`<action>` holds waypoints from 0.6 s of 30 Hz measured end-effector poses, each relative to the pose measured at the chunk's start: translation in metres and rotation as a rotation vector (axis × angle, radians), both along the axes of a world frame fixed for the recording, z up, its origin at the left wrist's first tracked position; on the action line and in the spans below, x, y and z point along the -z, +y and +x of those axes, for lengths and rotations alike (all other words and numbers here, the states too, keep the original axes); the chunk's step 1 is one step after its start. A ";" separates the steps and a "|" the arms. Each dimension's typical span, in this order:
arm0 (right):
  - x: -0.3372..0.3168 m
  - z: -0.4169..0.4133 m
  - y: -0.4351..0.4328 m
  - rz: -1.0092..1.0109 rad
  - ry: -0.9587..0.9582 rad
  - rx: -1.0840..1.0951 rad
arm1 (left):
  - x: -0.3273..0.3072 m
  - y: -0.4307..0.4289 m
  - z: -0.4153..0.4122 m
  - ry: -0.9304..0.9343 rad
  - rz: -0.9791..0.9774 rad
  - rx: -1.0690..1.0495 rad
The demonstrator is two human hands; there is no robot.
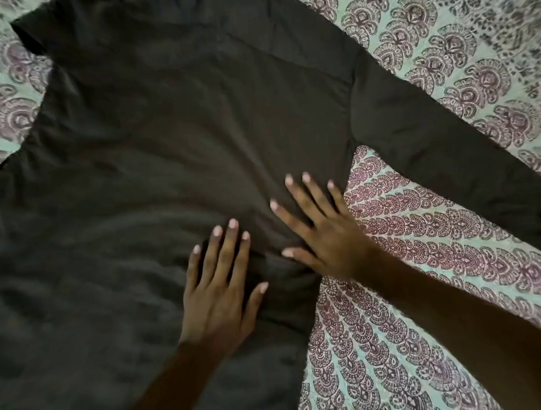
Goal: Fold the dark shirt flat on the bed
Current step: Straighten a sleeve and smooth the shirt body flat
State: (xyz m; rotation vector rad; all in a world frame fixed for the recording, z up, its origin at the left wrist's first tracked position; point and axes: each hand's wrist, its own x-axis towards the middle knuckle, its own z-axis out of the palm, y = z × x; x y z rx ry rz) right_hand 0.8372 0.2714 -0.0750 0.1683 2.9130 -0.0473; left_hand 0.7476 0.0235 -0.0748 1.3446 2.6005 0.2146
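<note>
Head camera view, looking down at a bed. A dark, near-black soft fabric shirt [168, 131] lies spread flat on it, filling the picture from the centre out to 9 o'clock. One long sleeve [429, 144] stretches away toward 3 o'clock. The bed wears a pale green cotton bedspread with purple fan-shaped print [419, 276], bare from 3 to 6 o'clock and in strips at 10 and 1 o'clock.

The left hand [217, 286] lies just below centre, palm down on the shirt's body, fingers straight and spread, gripping nothing. The right hand [322, 233] rests beside it toward 4 o'clock, equally flat and splayed, fingers on the cloth near the shirt's side edge, its heel over the bedspread.

This looks like smoothing before the first fold. Done well, both palms would sweep outward from the middle with light, even pressure, chasing the soft ripples at 8 o'clock off the cloth without dragging the shirt.

The side edge under the right hand is bunched. The bare bedspread at 4 o'clock gives room to work.
</note>
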 end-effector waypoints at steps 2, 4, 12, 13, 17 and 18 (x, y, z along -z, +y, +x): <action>-0.007 0.035 -0.023 -0.043 -0.024 -0.078 | 0.005 -0.016 0.009 -0.019 -0.018 0.125; -0.012 0.046 -0.029 -0.067 0.006 -0.067 | 0.008 -0.034 0.031 -0.033 -0.043 0.241; 0.006 -0.019 -0.039 -0.017 0.041 0.292 | 0.004 -0.096 0.077 -0.021 0.011 0.494; 0.008 -0.012 -0.050 -0.012 0.049 0.286 | 0.002 -0.097 0.072 -0.015 0.019 0.475; -0.003 0.063 -0.112 -0.065 0.031 0.187 | -0.004 -0.090 0.028 -0.002 -0.032 0.228; -0.007 0.084 -0.129 -0.082 0.020 0.162 | -0.004 -0.090 0.018 -0.007 -0.056 0.190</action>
